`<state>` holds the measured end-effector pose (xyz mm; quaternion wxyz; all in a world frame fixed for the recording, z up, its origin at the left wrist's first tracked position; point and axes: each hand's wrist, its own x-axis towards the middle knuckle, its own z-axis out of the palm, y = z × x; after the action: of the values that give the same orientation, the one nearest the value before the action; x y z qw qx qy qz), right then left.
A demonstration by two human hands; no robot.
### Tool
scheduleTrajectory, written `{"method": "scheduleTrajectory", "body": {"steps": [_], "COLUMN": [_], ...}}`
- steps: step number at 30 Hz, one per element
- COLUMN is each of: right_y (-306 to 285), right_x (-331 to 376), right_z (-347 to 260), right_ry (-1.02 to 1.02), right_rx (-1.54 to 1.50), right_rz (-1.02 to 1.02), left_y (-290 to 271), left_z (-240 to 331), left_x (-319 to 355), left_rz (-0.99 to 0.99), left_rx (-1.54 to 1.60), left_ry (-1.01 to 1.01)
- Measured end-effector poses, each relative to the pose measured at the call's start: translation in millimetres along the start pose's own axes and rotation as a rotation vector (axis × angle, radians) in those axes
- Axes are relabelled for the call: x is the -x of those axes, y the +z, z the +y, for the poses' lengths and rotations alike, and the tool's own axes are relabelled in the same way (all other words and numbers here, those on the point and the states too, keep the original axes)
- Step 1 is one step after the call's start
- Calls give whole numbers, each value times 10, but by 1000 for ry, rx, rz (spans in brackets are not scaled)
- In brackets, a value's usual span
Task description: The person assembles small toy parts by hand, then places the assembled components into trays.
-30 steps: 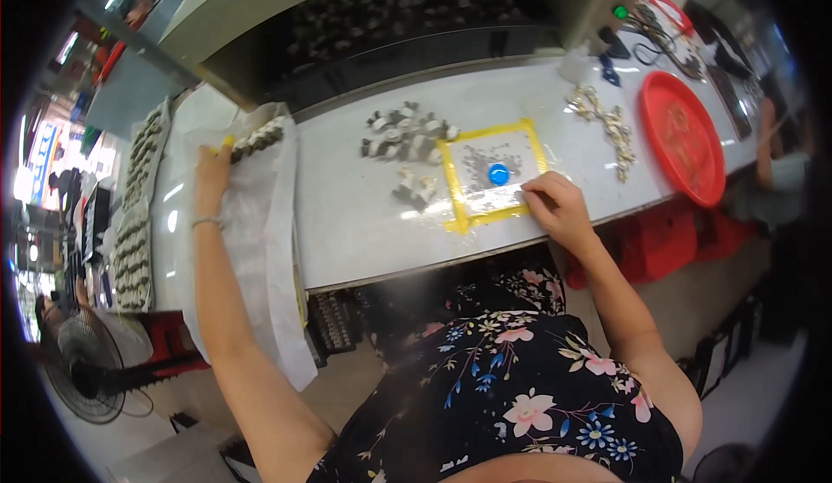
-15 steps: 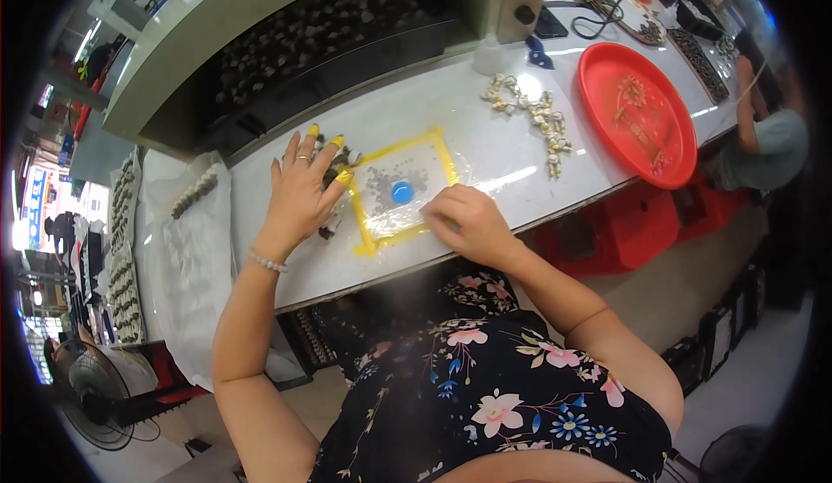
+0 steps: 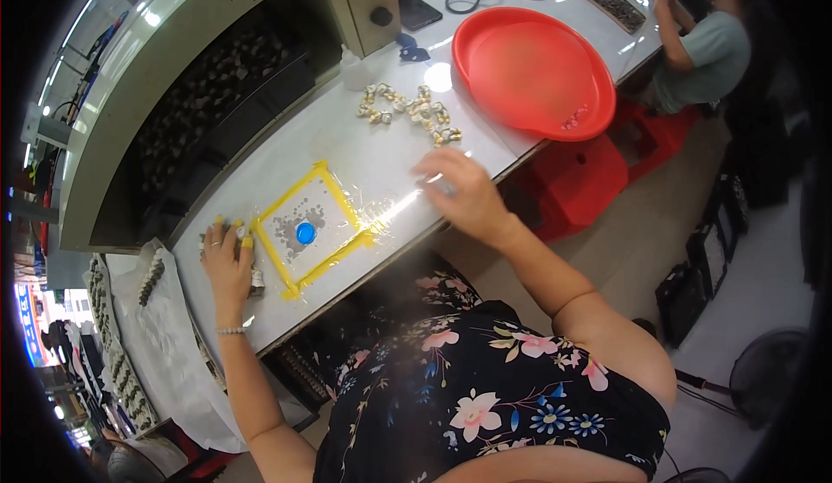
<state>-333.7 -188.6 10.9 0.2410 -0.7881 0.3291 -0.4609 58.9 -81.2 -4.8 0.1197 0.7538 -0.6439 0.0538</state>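
My left hand [image 3: 227,264] lies on the white table beside the yellow-taped rectangle [image 3: 289,290], fingers apart, over a few small grey and whitish pieces [image 3: 256,281] that it partly hides. Yellow covers wrap some of its fingertips. Inside the tape sits a small round blue cap or dish [image 3: 305,233] among dark grey spots [image 3: 284,238]. My right hand [image 3: 468,201], slightly blurred, hovers above the table's front edge with fingers bent and a gap between them and the thumb; I see nothing in it. Just beyond it lie white and gold-coloured small pieces [image 3: 423,112].
A large red round tray [image 3: 533,67] stands to the right. Behind the work spot is a wide machine [image 3: 347,6] with a dark opening full of small pieces. A small white bottle [image 3: 354,68] and a phone [image 3: 419,10] stand near it. A co-worker [image 3: 706,58] sits at far right.
My right hand has left the taped rectangle, moving right toward the white and gold pieces, its fingers loosened. My left hand stays beside the tape over the grey pieces. The view has turned rightward.
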Motion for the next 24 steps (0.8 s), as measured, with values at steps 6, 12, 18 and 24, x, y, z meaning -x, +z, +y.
{"method": "scheduleTrajectory", "body": {"steps": [6,12,18,24], "right_y": [-279,158,224,282], "right_x": [54,124,85,102], "right_z": [271,307,269,320], "right_ry": [196,54,-24,-115], "right_rx": [235,312,342,374], "right_rz": [-50,-27,83,24], "left_y": [-49,-34,-56,-190], "left_z": [-99,-147,-67,270], "left_x": [128,253,280,765], "left_rz": [3,-36,85,115], "left_rx": [30,-15,102,216], "left_ry": [-30,-103,-62,136]}}
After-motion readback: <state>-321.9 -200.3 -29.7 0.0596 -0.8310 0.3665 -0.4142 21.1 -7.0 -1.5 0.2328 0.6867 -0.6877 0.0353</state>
